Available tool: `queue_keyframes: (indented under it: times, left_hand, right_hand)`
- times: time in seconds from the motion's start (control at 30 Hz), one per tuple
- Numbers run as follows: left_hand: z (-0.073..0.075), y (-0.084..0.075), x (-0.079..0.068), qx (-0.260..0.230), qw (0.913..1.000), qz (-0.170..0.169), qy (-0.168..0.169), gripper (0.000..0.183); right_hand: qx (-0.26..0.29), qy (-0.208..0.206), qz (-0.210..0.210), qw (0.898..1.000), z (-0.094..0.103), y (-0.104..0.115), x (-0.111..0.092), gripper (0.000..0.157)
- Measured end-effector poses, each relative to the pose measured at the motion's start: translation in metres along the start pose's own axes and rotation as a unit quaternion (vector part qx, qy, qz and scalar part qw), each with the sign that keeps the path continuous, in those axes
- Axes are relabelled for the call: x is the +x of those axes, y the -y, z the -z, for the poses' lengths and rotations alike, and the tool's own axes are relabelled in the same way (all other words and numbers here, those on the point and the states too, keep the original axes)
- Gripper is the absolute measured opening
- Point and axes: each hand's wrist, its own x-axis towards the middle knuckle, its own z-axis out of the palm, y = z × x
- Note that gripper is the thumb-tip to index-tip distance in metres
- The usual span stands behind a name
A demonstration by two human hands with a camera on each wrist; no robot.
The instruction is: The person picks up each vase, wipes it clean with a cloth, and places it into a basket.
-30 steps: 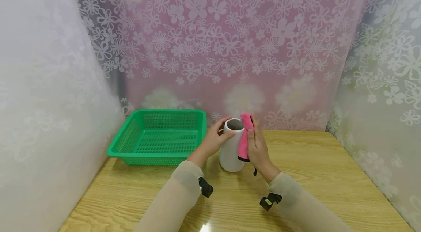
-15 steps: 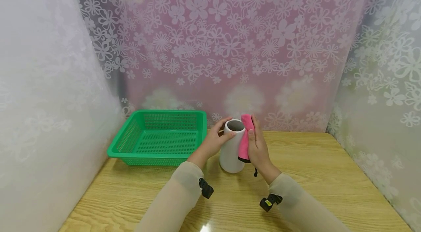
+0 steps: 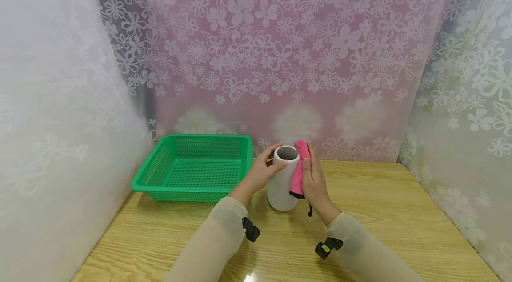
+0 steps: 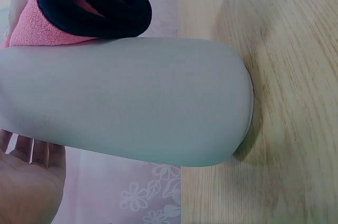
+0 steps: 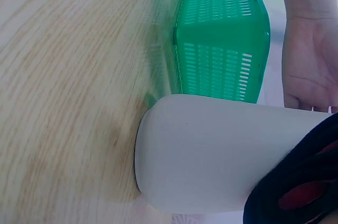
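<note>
A white vase with a round open mouth stands upright on the table in the head view. My left hand grips it near the rim, thumb at the front and fingers behind. In the right hand is a folded pink cloth with black edging, held along the vase's right side. The left wrist view shows the cloth's rolled black edge lying along the vase wall. From the right wrist, the vase base is seen on the wood, with the black edging overlapping the vase's upper part.
A green perforated plastic basket sits on the table to the left of the vase. Wood-grain tabletop extends to the right and front. A pink flowered curtain hangs behind, with pale curtains on both sides.
</note>
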Motion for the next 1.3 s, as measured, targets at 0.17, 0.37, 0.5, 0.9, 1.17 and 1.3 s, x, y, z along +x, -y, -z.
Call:
queue_keyframes:
  times: [0.17, 0.37, 0.5, 0.9, 1.17, 1.3]
  left_hand:
    - [0.000, 0.000, 0.000, -0.003, 1.0000, 0.002, 0.005, 0.064]
    - [0.000, -0.002, -0.001, -0.003, 1.0000, 0.000, 0.000, 0.061]
    - [-0.001, -0.003, -0.001, 0.002, 1.0000, -0.002, -0.004, 0.061]
    - [-0.001, -0.003, -0.002, 0.002, 1.0000, 0.000, -0.006, 0.061]
    - [0.000, -0.002, 0.000, 0.004, 1.0000, 0.004, 0.004, 0.061]
    - [-0.001, -0.002, -0.002, 0.004, 1.0000, 0.000, -0.003, 0.061]
  right_hand:
    - [0.004, 0.004, -0.004, 1.000, 0.001, -0.002, 0.001, 0.054]
    - [-0.001, 0.002, -0.014, 1.000, 0.001, -0.003, 0.001, 0.054]
    - [0.003, 0.006, -0.025, 1.000, 0.001, -0.005, -0.001, 0.054]
    - [0.002, 0.017, -0.055, 0.998, -0.003, -0.058, 0.004, 0.055]
    - [-0.007, 0.025, -0.065, 0.998, -0.005, -0.064, 0.002, 0.056]
    - [-0.007, 0.031, -0.071, 0.997, -0.004, -0.064, 0.002, 0.055]
